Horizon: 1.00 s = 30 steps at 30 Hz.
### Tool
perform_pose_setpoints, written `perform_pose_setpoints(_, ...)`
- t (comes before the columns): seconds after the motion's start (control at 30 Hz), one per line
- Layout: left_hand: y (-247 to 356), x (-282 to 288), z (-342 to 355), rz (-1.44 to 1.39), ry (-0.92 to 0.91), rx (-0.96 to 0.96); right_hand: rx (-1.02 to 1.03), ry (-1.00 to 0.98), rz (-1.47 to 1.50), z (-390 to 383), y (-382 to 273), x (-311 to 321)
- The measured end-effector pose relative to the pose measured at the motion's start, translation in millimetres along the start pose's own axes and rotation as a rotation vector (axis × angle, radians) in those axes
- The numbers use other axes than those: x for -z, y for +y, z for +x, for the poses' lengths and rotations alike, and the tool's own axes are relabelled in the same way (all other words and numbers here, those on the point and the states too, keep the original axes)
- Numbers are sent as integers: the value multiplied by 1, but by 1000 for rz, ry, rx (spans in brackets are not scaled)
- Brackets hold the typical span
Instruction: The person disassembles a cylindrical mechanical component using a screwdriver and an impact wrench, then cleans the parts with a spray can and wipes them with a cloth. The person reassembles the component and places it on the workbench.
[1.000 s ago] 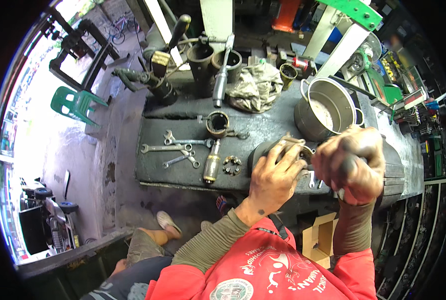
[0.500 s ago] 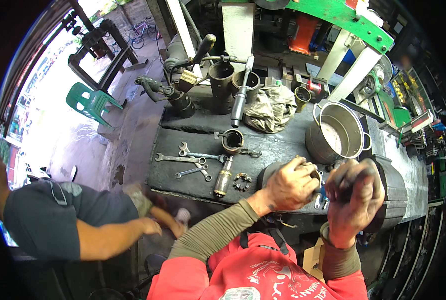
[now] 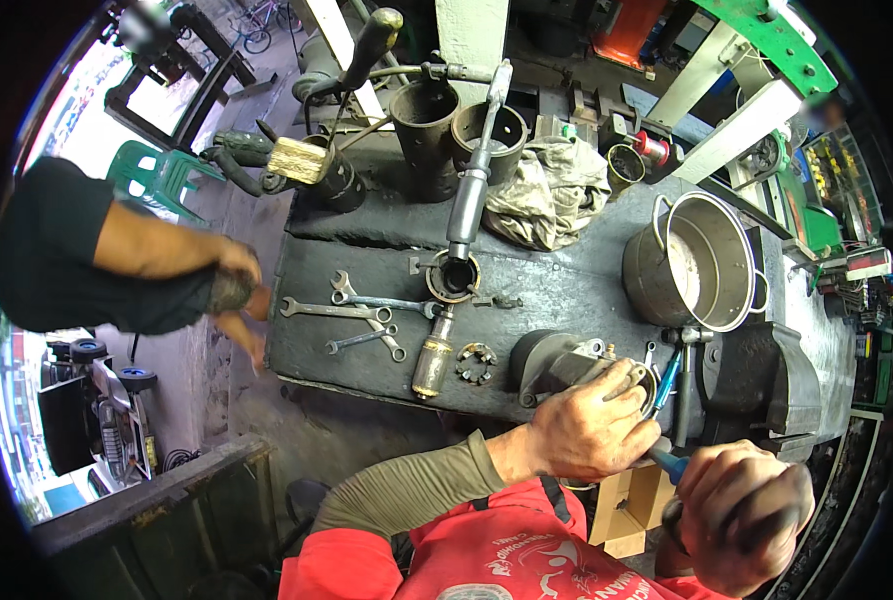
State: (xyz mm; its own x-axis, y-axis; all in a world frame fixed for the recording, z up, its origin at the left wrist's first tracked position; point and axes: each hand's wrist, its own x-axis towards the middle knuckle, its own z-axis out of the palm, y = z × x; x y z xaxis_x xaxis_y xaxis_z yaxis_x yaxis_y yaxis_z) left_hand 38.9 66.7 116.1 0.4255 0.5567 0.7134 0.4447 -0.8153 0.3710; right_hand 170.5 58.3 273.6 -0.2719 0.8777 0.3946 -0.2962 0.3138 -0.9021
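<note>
My left hand [image 3: 597,425] is closed over the round open end of a dark grey cast-metal housing [image 3: 557,365], which lies on its side at the bench's near edge. Its fingers curl on the rim and cover part of it. My right hand [image 3: 742,510] is a fist around a blue-handled tool [image 3: 671,464], lower and to the right. The tool's short grey end points at my left hand; the rest is hidden in the fist. Beside the housing lie a hammer [image 3: 687,380] and a slim teal tool [image 3: 670,378].
Left on the black bench [image 3: 367,265] are several wrenches [image 3: 332,310], a cylindrical armature [image 3: 433,365], a ring part [image 3: 477,363] and a metal collar [image 3: 454,275]. Behind are a cloth [image 3: 552,195], metal cylinders [image 3: 425,130] and a pot [image 3: 647,265]. A co-worker [image 3: 97,250] bends at the left.
My right hand has moved down toward my body with the blue-handled tool. More of the housing shows beside my left hand. The view has shifted, and the co-worker appears farther up the left side.
</note>
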Motion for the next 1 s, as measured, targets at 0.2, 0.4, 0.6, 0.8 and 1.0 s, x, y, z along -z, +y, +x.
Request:
perform_pose_setpoints(0.2,-1,2,3,-75,30,29,-57,-1036,612,62,29,39)
perform_pose_setpoints(0.4,2,0,1,-39,65,60,237,225,-328,17,-2,-17)
perform_pose_setpoints(0.6,0,9,3,-109,19,52,19,-660,315,46,-5,14)
perform_pose_setpoints(0.8,29,30,9,-212,9,261,-238,-652,-1370,32,-90,15)
perform_pose_setpoints(1.0,48,39,12,-584,132,354,159,-899,-1295,34,-98,4)
